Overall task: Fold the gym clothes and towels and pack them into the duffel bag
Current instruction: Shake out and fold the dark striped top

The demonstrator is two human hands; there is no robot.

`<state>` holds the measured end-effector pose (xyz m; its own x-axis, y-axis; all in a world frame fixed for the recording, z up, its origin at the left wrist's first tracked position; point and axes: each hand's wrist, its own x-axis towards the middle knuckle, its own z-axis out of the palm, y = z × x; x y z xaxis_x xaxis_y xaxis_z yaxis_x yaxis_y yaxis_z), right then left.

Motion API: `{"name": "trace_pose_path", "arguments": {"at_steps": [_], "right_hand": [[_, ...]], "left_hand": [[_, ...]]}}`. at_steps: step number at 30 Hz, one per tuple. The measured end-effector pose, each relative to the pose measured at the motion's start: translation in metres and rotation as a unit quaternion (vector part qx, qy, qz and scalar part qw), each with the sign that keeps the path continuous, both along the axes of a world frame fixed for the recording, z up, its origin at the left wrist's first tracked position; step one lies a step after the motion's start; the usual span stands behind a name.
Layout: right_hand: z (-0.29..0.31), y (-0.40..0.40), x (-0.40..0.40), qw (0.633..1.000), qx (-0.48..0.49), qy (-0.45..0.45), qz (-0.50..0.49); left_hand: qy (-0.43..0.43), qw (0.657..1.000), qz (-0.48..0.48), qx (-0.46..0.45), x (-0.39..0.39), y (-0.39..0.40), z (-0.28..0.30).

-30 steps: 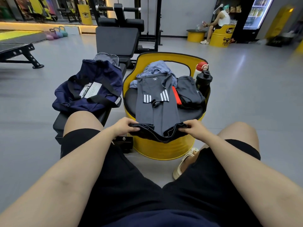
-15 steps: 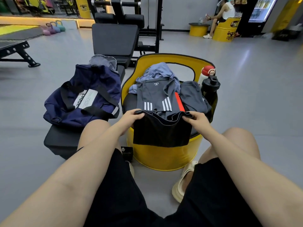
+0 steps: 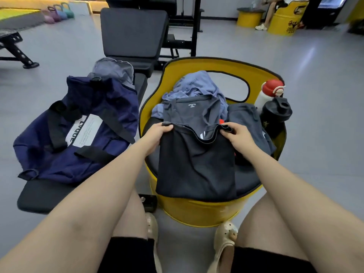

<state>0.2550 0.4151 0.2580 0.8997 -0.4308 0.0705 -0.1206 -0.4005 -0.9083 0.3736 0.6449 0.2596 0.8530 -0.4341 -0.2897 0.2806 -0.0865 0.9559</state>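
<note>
Both hands have carried the hem of the dark grey sports shirt (image 3: 195, 164) up from the near edge of the yellow barrel seat (image 3: 197, 213) toward its collar, so the lower half now lies doubled over the upper half and hides most of the white stripes. Left hand (image 3: 157, 134) pinches the left corner of the folded edge, thumb on top and fingers curled under the cloth. Right hand (image 3: 235, 134) pinches the right corner the same way. The shirt's fold rests on the seat's black cushion, its near end hanging just over the rim.

Behind the shirt lies a crumpled lavender-blue garment (image 3: 195, 85), and beside it on the right a dark grey one (image 3: 246, 119), perhaps shorts; a sliver of something red (image 3: 221, 121) shows between them, too hidden to name. A white bottle with a red cap (image 3: 268, 93) and a black shaker bottle (image 3: 275, 113) stand at the seat's right rim.

The navy duffel bag (image 3: 78, 131) sits to the left on a black weight bench (image 3: 45, 194), its mouth open, apart from the shirt.
</note>
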Motion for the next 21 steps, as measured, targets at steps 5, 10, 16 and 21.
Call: {"name": "trace_pose_path", "arguments": {"at_steps": [5,10,16,21], "right_hand": [[-0.006,-0.019,0.047,0.999,0.043,0.013,0.004],[-0.006,-0.033,0.096,0.987,0.156,0.003,0.036],[-0.011,-0.050,0.150,0.990,0.132,0.011,0.047],[-0.024,-0.068,0.185,0.998,0.059,0.019,0.026]], "left_hand": [[0.032,0.998,0.032,-0.033,0.046,-0.016,-0.010],[0.100,0.992,0.050,-0.066,0.082,-0.035,-0.013],[0.102,0.989,0.074,-0.076,0.135,-0.054,-0.026],[0.056,0.991,0.092,-0.084,0.171,-0.070,-0.038]]}}
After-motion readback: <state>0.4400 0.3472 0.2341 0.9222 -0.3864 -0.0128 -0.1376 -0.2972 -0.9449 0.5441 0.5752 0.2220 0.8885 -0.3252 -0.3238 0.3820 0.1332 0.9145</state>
